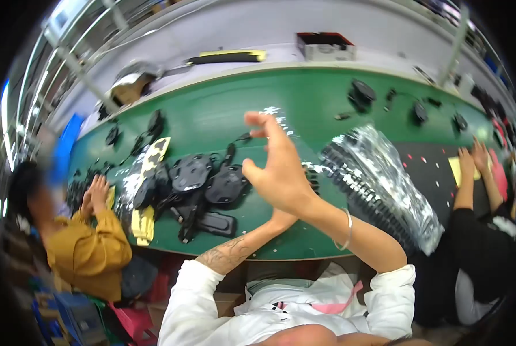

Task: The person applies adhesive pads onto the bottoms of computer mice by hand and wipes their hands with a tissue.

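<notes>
A smooth green tabletop (212, 109) sweeps across the view, with a person in a mustard top (85, 259) at its left end and a person in black (474, 259) at its right. A flat dark mat (428, 173), speckled with small pale and pink bits, lies on the right side. Partly over it, just right of the hands, is a long bag (385, 184) of crinkled clear plastic, bright with glare, with rows of black toothed parts inside; its long axis slants from upper left to lower right. Left of the hands, rounded black housings (191, 172) crowd together with cables, near a yellow-and-black strip (154, 158). The right hand (281, 176) is raised, fingers bent upward and thumb well apart from them; its wrist covers most of the left hand (282, 219), whose grip I cannot tell. A carton (330, 51) with a red rim stands on the back ledge. Beyond the right fingertips shows shiny clear plastic (278, 115), and beside the palm a ribbed black part (312, 177), mostly hidden. A pale bracelet (349, 228) rings the right forearm.
</notes>
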Demonstrator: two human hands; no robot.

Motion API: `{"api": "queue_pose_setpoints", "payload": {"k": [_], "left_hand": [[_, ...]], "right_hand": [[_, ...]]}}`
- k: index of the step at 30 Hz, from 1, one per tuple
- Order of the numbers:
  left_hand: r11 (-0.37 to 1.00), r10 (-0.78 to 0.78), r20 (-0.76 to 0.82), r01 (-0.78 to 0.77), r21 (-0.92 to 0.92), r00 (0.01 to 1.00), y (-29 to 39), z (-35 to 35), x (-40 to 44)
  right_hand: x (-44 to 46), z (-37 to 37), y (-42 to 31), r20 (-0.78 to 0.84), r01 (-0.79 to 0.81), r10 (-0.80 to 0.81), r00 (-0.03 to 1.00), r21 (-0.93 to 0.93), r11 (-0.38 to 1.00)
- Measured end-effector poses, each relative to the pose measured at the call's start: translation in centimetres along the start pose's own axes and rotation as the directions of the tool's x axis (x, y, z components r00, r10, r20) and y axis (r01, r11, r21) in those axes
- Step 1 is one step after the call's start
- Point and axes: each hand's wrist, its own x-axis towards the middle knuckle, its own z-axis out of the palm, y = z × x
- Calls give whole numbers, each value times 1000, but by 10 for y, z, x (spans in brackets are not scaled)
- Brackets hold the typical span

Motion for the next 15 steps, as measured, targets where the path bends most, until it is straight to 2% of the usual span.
{"api": "queue_pose_setpoints", "payload": {"k": [1,2,4,5,7,9,10,14,15], "left_hand": [[973,-47,9,48,-225,999,-10,3,0],[974,-34,-27,27,-226,999,-18,2,4],[977,92,23,-85,-194,996,-29,0,10],[976,102,-1,-100,-195,995,-32,-1,11],[981,129,43,-121,-155,991,-36,-1,12],[983,150,103,-137,-118,983,-40,-3,14],[982,155,98,-143,-123,983,-40,-5,16],[913,-122,247,206,-353,961,-43,-6,19],[910,-120,259,210,-358,958,-43,-7,20]], "right_hand": [[5,10,23,146,72,-52,988,-131,989],[10,19,47,288,167,-91,953,-251,954],[17,37,77,544,388,-107,832,-432,814],[20,44,83,564,405,-115,818,-421,812],[23,58,92,690,505,97,717,-610,610],[24,66,98,703,613,339,625,-711,344],[26,68,97,705,618,340,622,-709,339],[23,62,96,667,570,333,667,-744,348],[21,53,80,637,522,333,695,-766,375]]}}
